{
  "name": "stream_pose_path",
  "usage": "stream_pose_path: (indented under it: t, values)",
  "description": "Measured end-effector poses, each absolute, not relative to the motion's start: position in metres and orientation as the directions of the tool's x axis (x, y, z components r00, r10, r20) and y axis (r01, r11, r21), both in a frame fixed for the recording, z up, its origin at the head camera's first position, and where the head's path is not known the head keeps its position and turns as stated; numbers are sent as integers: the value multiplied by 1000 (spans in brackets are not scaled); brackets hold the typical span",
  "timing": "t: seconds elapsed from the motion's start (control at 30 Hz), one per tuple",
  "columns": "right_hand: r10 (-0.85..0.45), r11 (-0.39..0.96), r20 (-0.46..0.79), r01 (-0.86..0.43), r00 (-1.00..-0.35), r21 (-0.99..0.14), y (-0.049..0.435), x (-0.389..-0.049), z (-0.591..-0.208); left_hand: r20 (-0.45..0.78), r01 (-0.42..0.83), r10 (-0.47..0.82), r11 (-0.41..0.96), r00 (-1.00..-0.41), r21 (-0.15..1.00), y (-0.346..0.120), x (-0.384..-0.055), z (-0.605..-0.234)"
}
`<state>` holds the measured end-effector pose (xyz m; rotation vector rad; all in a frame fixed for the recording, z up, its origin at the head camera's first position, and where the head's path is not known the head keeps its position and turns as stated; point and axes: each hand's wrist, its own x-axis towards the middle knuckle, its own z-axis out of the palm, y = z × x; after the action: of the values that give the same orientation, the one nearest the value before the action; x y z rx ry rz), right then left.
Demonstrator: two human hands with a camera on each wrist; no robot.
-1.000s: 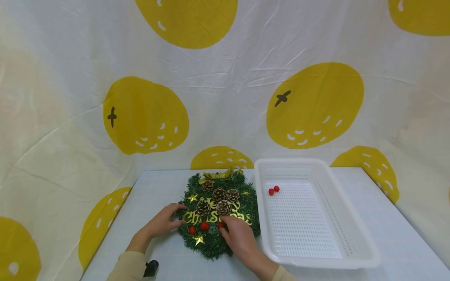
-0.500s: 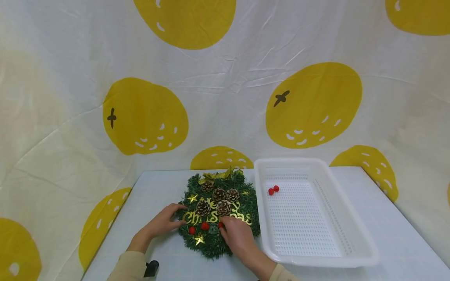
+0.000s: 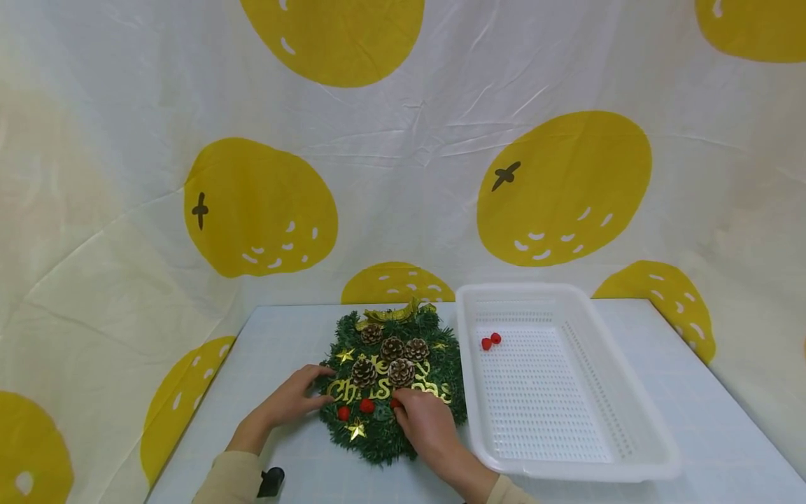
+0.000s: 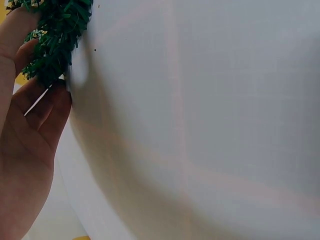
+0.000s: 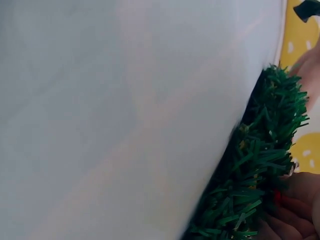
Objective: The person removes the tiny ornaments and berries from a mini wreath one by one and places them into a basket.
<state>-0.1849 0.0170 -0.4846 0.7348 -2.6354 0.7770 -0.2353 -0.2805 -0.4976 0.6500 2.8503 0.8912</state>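
Note:
A green Christmas wreath (image 3: pixel 384 441) lies on the table with pinecones (image 3: pixel 401 372), gold stars (image 3: pixel 355 429), a gold bow (image 3: pixel 392 315) and gold Merry Christmas lettering. My left hand (image 3: pixel 286 399) holds its left edge; in the left wrist view the thumb and fingers are around the green tinsel (image 4: pixel 55 55). Over the wreath's lower right part, my right hand (image 3: pixel 428 423) pinches a red berry (image 3: pixel 395 404), mostly covered by the fingers. Two more red berries (image 3: pixel 367 405) sit in a row to its left on the wreath.
A white plastic basket (image 3: pixel 655 448) stands right beside the wreath, with two red berries (image 3: pixel 487 344) in its far left corner. A fabric backdrop with yellow fruit prints (image 3: pixel 567 189) hangs behind the table (image 3: pixel 302 469). A black object (image 3: pixel 271 481) shows by the left sleeve.

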Motion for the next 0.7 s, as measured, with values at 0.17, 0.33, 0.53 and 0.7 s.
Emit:
stream_pose_path:
  t: [0.17,0.33,0.53,0.7]
  values:
    - [-377,713,434,-556,-818,-428,16,-183,-482,46,374,423,741,-905,558,-281,-235,-497]
    - [-384,672,455,-581,-804,-460,14,-177,-475,51,377,423,741,-905,555,-280,-234,-496]
    - [-370,592,409,-551,-834,-588,13,-173,-457,54,383,427,742,-903,550,-279,-233,-496]
    - [-343,479,366,-497,-865,-724,16,-172,-435,50,377,422,741,-905,556,-279,-233,-495]
